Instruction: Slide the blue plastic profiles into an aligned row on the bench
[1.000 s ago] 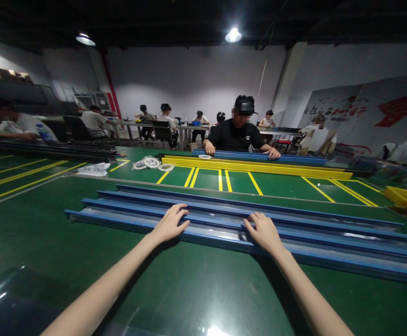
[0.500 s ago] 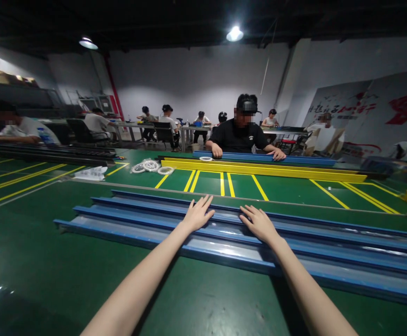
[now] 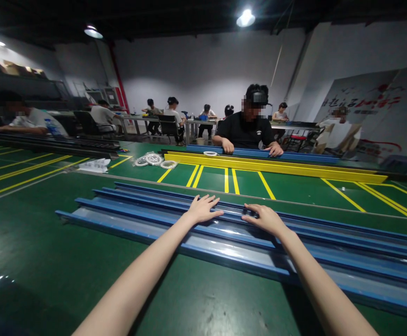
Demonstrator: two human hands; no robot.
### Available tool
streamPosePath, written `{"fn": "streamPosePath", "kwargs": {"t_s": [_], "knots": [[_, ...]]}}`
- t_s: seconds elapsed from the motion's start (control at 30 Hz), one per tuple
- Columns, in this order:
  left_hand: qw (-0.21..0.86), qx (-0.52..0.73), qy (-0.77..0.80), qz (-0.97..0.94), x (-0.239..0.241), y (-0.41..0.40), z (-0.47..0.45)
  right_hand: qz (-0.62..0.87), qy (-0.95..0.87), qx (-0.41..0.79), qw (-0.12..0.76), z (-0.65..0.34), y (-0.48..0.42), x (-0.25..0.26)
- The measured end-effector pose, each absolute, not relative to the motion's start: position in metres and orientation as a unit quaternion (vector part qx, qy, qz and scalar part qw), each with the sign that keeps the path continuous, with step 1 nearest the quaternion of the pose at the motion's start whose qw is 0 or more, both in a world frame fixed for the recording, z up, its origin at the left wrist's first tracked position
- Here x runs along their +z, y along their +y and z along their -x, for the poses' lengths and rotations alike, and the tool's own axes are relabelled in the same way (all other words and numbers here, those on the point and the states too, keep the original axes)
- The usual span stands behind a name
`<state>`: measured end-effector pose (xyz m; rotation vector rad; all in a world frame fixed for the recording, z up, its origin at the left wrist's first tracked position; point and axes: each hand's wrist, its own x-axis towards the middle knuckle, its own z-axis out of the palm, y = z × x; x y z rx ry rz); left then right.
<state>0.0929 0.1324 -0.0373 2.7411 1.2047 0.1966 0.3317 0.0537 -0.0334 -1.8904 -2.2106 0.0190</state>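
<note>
Several long blue channel-shaped rails (image 3: 119, 224) lie side by side on the green tabletop, running from the left out past the right edge of the view. My left hand (image 3: 202, 210) rests over the farther rails with its fingers spread. To its right, my right hand (image 3: 264, 218) is bent over the same rails, thumb and fingers apart with a gap between them. Neither hand appears to hold anything. Whether the fingertips press on the rail edges, I cannot tell.
Across the table (image 3: 49, 266), a co-worker in black (image 3: 247, 130) has both hands on another blue rail (image 3: 297, 155). Before that lies a yellow rail (image 3: 276, 166). White coils (image 3: 153, 159) and a crumpled plastic sheet (image 3: 93, 165) sit to the left, near dark rails (image 3: 66, 145).
My right hand has curled its fingers more and shifted slightly right. My left hand has shifted slightly right and stays spread. The view has tilted down a little at the back.
</note>
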Motion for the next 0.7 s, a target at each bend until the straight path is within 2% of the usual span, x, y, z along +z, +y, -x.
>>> {"fn": "streamPosePath", "kwargs": {"t_s": [0.13,0.27,0.37,0.53,0.7], "knots": [[0.052,0.049,0.404,-0.912,-0.03,0.141,-0.098,0.683,-0.727,0.007,0.069,-0.332,0.062,-0.029],[-0.005,0.052,0.42,-0.906,-0.027,0.147,-0.103,0.71,-0.705,0.009,-0.011,-0.331,0.072,-0.023],[-0.042,0.059,0.415,-0.907,-0.029,0.147,-0.104,0.702,-0.711,0.013,-0.037,-0.33,0.075,-0.02],[-0.137,0.08,0.325,-0.932,-0.021,0.142,-0.107,0.666,-0.741,-0.073,-0.042,-0.334,0.063,-0.013],[-0.222,0.14,0.273,-0.926,0.014,0.135,-0.112,0.661,-0.729,-0.177,-0.013,-0.344,0.049,0.009]]}}
